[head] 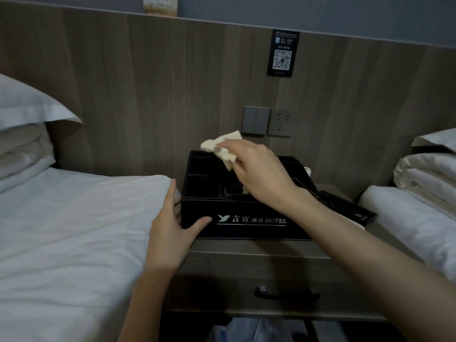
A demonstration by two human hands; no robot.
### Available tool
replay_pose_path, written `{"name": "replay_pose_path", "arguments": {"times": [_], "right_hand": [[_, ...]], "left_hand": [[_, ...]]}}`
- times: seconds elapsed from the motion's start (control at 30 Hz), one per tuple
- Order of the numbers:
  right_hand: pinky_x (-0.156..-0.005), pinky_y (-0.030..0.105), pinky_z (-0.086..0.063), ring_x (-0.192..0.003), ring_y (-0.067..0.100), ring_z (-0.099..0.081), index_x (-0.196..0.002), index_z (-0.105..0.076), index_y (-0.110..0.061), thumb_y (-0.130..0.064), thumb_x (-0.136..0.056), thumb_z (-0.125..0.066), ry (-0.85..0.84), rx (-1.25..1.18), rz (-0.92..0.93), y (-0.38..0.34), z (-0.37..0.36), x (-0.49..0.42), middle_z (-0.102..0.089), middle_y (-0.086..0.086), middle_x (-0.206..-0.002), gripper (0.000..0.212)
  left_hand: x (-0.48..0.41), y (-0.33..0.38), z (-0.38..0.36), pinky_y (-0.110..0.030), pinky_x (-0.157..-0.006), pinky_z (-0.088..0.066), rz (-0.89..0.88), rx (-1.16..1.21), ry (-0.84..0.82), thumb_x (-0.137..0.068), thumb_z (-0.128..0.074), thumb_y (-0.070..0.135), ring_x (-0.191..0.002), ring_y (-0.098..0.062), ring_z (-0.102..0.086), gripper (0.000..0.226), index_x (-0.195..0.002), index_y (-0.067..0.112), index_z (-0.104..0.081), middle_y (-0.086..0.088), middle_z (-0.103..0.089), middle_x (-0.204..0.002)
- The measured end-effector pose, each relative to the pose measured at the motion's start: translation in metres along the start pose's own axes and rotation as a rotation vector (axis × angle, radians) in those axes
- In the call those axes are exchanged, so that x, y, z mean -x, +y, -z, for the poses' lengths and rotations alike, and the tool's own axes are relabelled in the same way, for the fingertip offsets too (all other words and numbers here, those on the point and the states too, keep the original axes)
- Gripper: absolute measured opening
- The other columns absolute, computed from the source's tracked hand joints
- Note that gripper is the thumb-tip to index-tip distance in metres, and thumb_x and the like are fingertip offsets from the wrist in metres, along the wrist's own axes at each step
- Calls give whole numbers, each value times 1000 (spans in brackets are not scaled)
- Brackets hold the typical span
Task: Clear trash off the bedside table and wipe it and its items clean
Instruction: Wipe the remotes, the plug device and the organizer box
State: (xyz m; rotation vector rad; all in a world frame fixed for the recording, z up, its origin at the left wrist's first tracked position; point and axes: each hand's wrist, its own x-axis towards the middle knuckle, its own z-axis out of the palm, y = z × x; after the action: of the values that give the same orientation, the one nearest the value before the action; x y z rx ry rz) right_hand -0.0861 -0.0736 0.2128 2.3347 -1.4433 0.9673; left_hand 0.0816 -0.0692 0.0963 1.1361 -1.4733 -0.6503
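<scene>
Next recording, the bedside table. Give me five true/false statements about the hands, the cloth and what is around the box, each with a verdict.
1. The right hand holds a pale cloth above the black organizer box. True.
2. The left hand lies flat on the bed. False: it presses against the box's front left corner, thumb on the front face.
3. A remote control lies to the right of the box. True.
4. The drawer below the box is pulled open. False: it looks closed.
5. The cloth is spread flat on the tabletop. False: it is bunched in the right hand's grip.
</scene>
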Motion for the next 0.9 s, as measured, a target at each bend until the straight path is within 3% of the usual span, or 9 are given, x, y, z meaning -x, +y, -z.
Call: {"name": "replay_pose_path", "arguments": {"times": [0.13,0.27,0.37,0.43,0.5,0.63,0.83,0.9], "right_hand": [[-86,38,-46,-115,27,-54,-131,-55,-19,-14,-95,-42,-130,9,-3,2,-48,-41,-59,5,-130,38],[-105,45,-37,-126,27,-47,-137,-50,-23,-34,-91,-43,-316,-86,-76,8,-74,-60,-55,0,-137,48],[-116,49,-17,-143,26,-25,-145,-41,-26,-24,-98,-41,-357,-51,-72,14,-78,-59,-37,4,-152,47],[-119,44,-9,-148,23,-11,-147,-37,-28,-14,-99,-39,-400,-45,-39,14,-74,-53,-25,2,-159,50],[-117,38,-13,-149,24,-10,-146,-37,-29,-5,-96,-37,-442,-55,-20,10,-65,-46,-21,-1,-160,55],[-103,39,-38,-133,32,-42,-144,-41,-32,1,-88,-37,-466,-21,-9,-3,-47,-31,-33,-1,-155,65],[-109,43,-33,-139,24,-35,-146,-36,-32,1,-92,-40,-515,31,87,-22,-28,3,-24,-8,-158,64],[-104,39,-38,-137,20,-38,-146,-37,-33,-2,-93,-42,-503,7,114,-26,-22,15,-28,-10,-157,62]], "left_hand": [[-4,-7,4,-10,-91,-44,21,9,-9,-72,-83,17,-110,-1,-55,97,-150,26,-27,4,-54,-135],[-7,-9,7,-17,-93,-47,38,34,-12,-71,-84,17,-107,-4,-58,94,-149,25,-32,8,-56,-123],[-8,-13,7,-27,-97,-50,47,40,7,-68,-86,18,-108,-7,-62,91,-146,26,-38,6,-61,-122],[-9,-14,6,-33,-98,-51,56,50,22,-67,-87,18,-109,-9,-63,90,-144,26,-42,5,-63,-120],[-8,-13,4,-33,-98,-51,71,55,28,-67,-87,17,-109,-10,-63,90,-144,25,-41,8,-61,-116],[-6,-11,3,-34,-99,-50,81,46,41,-67,-86,19,-110,-11,-62,90,-145,23,-41,4,-61,-122],[-3,-9,2,-35,-100,-50,58,35,52,-70,-85,19,-111,-9,-60,77,-138,27,-48,18,-59,-109],[-2,-10,2,-33,-100,-50,48,28,49,-71,-84,18,-112,-7,-59,77,-139,27,-48,14,-62,-118]]}}
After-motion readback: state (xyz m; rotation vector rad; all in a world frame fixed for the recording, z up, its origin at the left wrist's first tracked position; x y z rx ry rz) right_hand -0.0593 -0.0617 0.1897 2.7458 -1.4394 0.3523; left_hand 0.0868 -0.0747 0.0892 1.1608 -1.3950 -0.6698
